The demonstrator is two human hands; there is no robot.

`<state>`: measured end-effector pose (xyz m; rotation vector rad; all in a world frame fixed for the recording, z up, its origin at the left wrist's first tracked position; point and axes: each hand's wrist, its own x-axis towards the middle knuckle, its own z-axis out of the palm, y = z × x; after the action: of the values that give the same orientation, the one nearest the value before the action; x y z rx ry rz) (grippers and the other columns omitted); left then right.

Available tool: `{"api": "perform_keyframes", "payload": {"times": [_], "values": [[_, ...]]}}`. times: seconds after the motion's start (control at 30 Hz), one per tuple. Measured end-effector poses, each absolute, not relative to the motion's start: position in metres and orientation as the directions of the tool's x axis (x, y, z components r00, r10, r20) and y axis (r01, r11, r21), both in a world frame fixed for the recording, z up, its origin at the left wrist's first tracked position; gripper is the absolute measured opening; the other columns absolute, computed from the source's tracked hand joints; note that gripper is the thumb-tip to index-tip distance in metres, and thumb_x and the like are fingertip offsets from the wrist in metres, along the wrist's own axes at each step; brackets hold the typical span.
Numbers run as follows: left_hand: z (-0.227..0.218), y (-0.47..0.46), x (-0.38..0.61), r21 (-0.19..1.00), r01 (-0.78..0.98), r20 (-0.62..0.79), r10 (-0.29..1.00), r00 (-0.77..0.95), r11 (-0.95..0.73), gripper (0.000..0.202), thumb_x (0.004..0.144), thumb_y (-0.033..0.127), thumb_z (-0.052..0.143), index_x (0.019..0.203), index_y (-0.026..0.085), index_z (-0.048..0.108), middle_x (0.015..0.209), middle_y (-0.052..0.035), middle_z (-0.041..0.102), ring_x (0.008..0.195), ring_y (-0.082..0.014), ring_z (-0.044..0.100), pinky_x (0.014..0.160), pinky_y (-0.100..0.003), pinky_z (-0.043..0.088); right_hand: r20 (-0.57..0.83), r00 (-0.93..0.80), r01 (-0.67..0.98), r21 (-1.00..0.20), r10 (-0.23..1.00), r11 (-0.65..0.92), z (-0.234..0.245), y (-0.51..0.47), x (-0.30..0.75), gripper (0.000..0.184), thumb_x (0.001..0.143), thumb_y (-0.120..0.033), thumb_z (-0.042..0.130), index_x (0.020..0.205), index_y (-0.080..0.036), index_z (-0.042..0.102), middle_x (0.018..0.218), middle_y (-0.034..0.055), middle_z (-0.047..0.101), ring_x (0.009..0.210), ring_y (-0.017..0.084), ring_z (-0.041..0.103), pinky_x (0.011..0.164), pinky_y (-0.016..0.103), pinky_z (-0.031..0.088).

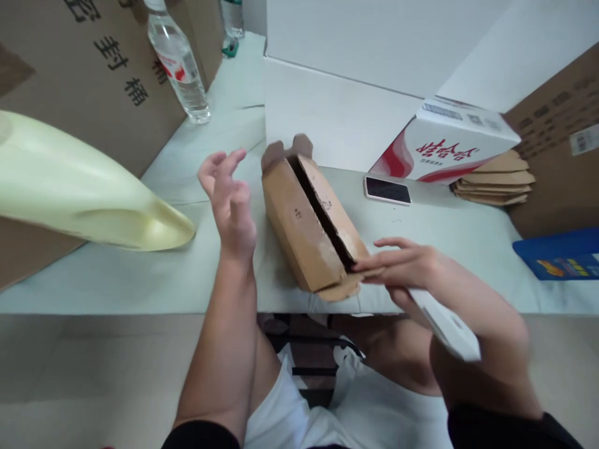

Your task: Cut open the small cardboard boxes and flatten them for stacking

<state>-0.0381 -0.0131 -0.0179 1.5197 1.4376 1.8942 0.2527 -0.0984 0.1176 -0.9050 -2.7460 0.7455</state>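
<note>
A brown cardboard box (pixel 304 218) rests on the pale cloth-covered table, its top panels leaving a long dark gap between them. Small end flaps stick out at its far end and its near end. To the left of the box, my left hand (pixel 229 199) is raised with fingers apart and nothing in it. My right hand (pixel 402 265) is at the near right corner, fingertips touching the end flap (pixel 344 288). A slim white object (pixel 447 327) is held in the right palm under the fingers; its kind is not clear.
Behind stand large white boxes (pixel 341 112) and a red-and-white carton (pixel 449 143). A phone (pixel 387 190) lies near folded cardboard (pixel 496 181). A blue packet (pixel 561 254) sits at right. At left are a water bottle (pixel 180 68), a pale yellow curved object (pixel 88 187) and a big carton (pixel 93 75).
</note>
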Motion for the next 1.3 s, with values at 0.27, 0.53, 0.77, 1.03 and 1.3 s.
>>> {"api": "perform_keyframes", "payload": {"times": [0.27, 0.53, 0.77, 1.03, 1.3], "values": [[-0.015, -0.016, -0.017, 0.714, 0.396, 0.655, 0.751, -0.086, -0.578, 0.054, 0.092, 0.078, 0.054, 0.092, 0.029, 0.076, 0.146, -0.0074, 0.051, 0.148, -0.0372, 0.044, 0.128, -0.058, 0.037, -0.044, -0.783, 0.496, -0.647, 0.621, 0.58, 0.107, -0.13, 0.275, 0.031, 0.088, -0.012, 0.051, 0.105, -0.025, 0.074, 0.125, 0.0044, 0.079, 0.113, 0.021, 0.078, 0.122, 0.045, 0.045], [-0.022, -0.015, -0.002, 0.695, 0.076, 0.676, 0.615, -0.405, -0.715, 0.032, 0.091, 0.058, 0.063, 0.094, 0.029, 0.05, 0.112, -0.0001, 0.067, 0.114, -0.0237, 0.069, 0.109, -0.049, 0.055, 0.068, -0.646, 0.594, -0.581, 0.761, 0.557, 0.109, -0.119, 0.284, 0.028, 0.095, -0.013, 0.047, 0.095, -0.022, 0.073, 0.132, 0.014, 0.075, 0.11, 0.027, 0.079, 0.079, 0.035, 0.066], [-0.02, -0.013, 0.002, 0.631, 0.08, 0.727, 0.552, -0.409, -0.771, 0.038, 0.093, 0.06, 0.06, 0.095, 0.028, 0.041, 0.096, 0.003, 0.06, 0.082, -0.0174, 0.075, 0.085, -0.039, 0.06, 0.051, -0.526, 0.723, -0.498, 0.849, 0.478, 0.091, -0.104, 0.279, 0.036, 0.099, -0.017, 0.051, 0.124, -0.022, 0.076, 0.164, 0.0143, 0.053, 0.116, 0.027, 0.079, 0.085, 0.035, 0.067], [-0.016, -0.03, 0.006, 0.773, 0.293, 0.634, 0.701, -0.326, -0.563, 0.034, 0.098, 0.054, 0.059, 0.118, 0.027, 0.061, 0.105, -0.0057, 0.064, 0.102, -0.0238, 0.068, 0.102, -0.044, 0.053, 0.221, -0.461, 0.638, -0.59, 0.859, 0.494, 0.071, -0.095, 0.275, 0.028, 0.099, -0.022, 0.056, 0.113, -0.025, 0.08, 0.125, 0.007, 0.081, 0.112, 0.027, 0.08, 0.09, 0.038, 0.067], [-0.023, -0.028, 0.004, 0.65, 0.585, 0.689, 0.7, -0.186, -0.485, 0.049, 0.095, 0.062, 0.057, 0.126, 0.026, 0.07, 0.136, -0.0116, 0.06, 0.135, -0.0322, 0.057, 0.122, -0.052, 0.043, 0.322, -0.151, 0.654, -0.677, 0.935, 0.339, 0.057, -0.084, 0.276, 0.023, 0.098, -0.026, 0.056, 0.096, -0.022, 0.079, 0.1, 0.0071, 0.082, 0.088, 0.024, 0.079, 0.084, 0.042, 0.064]]}}
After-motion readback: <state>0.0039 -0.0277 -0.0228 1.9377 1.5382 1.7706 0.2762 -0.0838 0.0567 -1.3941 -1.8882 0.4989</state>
